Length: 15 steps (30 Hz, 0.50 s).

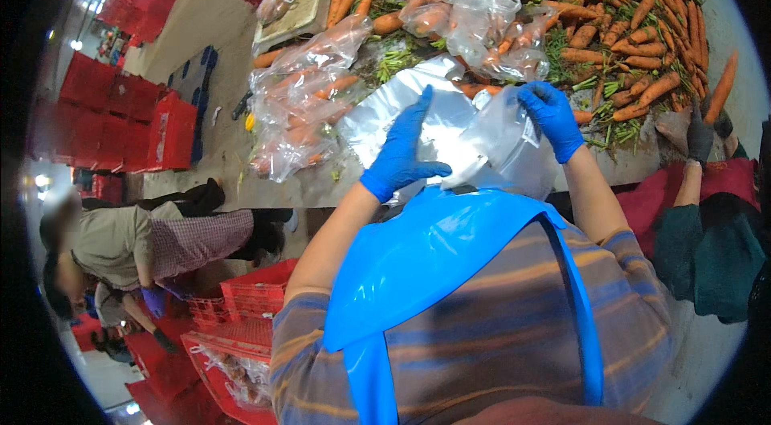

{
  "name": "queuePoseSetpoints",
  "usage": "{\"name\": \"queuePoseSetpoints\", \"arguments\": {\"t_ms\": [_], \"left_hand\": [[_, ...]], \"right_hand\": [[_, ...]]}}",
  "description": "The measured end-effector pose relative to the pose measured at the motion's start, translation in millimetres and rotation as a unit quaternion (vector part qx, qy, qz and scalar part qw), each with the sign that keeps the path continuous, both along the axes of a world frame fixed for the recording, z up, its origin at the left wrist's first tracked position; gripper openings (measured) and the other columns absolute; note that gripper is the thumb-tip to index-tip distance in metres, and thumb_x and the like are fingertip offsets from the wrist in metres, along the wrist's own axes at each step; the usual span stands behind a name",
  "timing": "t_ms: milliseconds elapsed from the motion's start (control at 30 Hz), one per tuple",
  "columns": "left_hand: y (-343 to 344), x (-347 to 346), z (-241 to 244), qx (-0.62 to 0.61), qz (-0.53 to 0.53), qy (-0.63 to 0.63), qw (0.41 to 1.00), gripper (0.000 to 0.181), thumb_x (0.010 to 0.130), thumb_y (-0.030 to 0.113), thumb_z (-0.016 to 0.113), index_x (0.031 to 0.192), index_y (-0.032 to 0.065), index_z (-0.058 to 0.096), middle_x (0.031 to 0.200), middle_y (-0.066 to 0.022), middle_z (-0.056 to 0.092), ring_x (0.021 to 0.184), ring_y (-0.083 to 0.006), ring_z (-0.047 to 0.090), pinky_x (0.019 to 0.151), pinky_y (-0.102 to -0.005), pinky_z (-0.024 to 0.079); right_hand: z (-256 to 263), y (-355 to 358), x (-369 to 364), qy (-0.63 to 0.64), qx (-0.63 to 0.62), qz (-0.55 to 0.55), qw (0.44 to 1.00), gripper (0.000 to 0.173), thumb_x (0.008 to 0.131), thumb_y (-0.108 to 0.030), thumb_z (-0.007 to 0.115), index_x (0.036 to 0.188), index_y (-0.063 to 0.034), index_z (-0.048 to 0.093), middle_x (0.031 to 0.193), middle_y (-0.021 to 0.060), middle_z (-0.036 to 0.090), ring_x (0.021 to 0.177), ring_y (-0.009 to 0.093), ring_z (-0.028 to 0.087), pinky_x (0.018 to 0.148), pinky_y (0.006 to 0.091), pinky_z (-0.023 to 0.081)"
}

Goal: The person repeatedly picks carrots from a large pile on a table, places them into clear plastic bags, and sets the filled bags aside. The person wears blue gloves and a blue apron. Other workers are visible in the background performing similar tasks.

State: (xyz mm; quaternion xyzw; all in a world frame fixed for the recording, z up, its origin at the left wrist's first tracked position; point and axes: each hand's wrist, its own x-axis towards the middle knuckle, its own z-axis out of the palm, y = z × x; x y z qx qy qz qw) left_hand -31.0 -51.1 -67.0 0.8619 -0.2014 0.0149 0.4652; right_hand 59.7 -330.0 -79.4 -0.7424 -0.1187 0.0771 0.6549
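Note:
My right hand (551,121), in a blue glove, pinches the edge of a clear plastic bag (512,145) between thumb and fingers. My left hand (405,151), also gloved in blue, lies over a stack of flat, shiny plastic bags (391,102) with thumb and fingers spread. Whether its palm presses on them cannot be seen. Left of the stack are filled bags of carrots (301,105). Beyond it lie more bagged carrots (464,9), and a heap of loose carrots (638,39) with green tops spreads to the right.
One bag rests on a pale, dirty platform (310,18) at the table's far left. A co-worker's dark-gloved hand (699,136) is by a carrot (723,87) at right. Another person (138,238) stands left, near red crates (259,292). Stacked red crates (114,117) stand farther off.

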Motion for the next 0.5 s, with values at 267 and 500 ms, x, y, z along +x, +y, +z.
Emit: {"name": "queuePoseSetpoints", "arguments": {"t_ms": [267,500], "left_hand": [[-7.6,13.1,7.0,-0.124,0.146,0.055,0.980,0.014,0.083,0.015,0.055,0.085,0.0035,0.063,0.073,-0.0093,0.062,0.065,-0.0190,0.058,0.058,-0.0284,0.045],[21.3,12.6,-65.8,-0.043,0.187,-0.007,0.981,0.037,0.087,0.019,0.053,0.115,-0.0037,0.047,0.089,-0.0127,0.056,0.068,-0.0224,0.057,0.058,-0.0320,0.050]], "right_hand": [[12.2,47.3,-7.4,-0.068,-0.095,0.085,0.990,0.024,0.082,-0.026,0.062,0.089,-0.0038,0.064,0.074,0.0090,0.061,0.065,0.014,0.057,0.059,0.0281,0.046],[14.4,48.5,-6.5,-0.219,-0.163,0.139,0.952,0.061,0.073,-0.031,0.070,0.123,-0.0066,0.047,0.120,0.0094,0.051,0.109,0.022,0.049,0.092,0.0349,0.038]]}}
